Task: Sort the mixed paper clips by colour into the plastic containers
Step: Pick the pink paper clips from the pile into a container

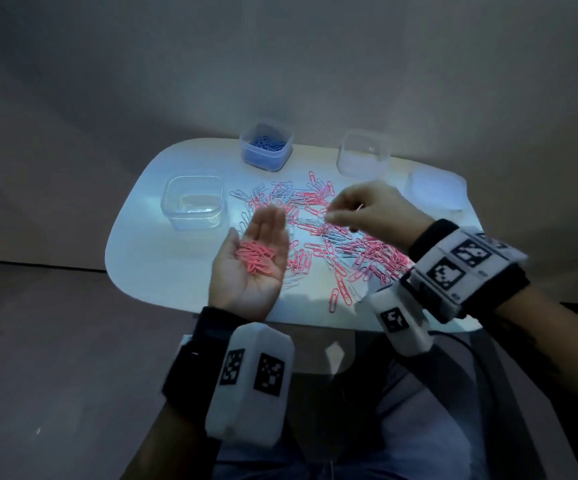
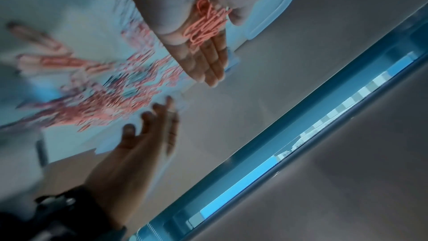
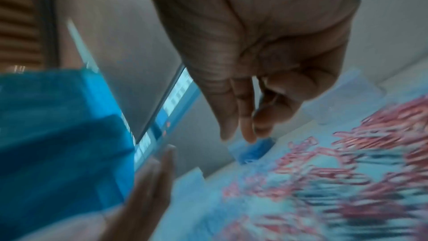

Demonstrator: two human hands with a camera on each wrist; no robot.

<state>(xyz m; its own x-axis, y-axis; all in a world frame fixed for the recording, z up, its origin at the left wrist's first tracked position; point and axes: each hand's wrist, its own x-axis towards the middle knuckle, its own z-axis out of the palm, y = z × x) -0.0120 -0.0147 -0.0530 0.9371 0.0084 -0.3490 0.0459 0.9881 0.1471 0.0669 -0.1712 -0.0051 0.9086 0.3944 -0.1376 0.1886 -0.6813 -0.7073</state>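
Pink clips (image 1: 256, 256) lie heaped in the flat, palm-up left hand (image 1: 253, 261); the right hand (image 1: 374, 209) pinches one pink clip (image 1: 359, 207) above the table (image 1: 163, 271).

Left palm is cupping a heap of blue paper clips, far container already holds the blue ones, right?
Not quite. The open left hand carries a small heap of pink paper clips, not blue; the head view shows it, and the left wrist view agrees. The rest holds: the far square plastic container already holds the blue paper clips.
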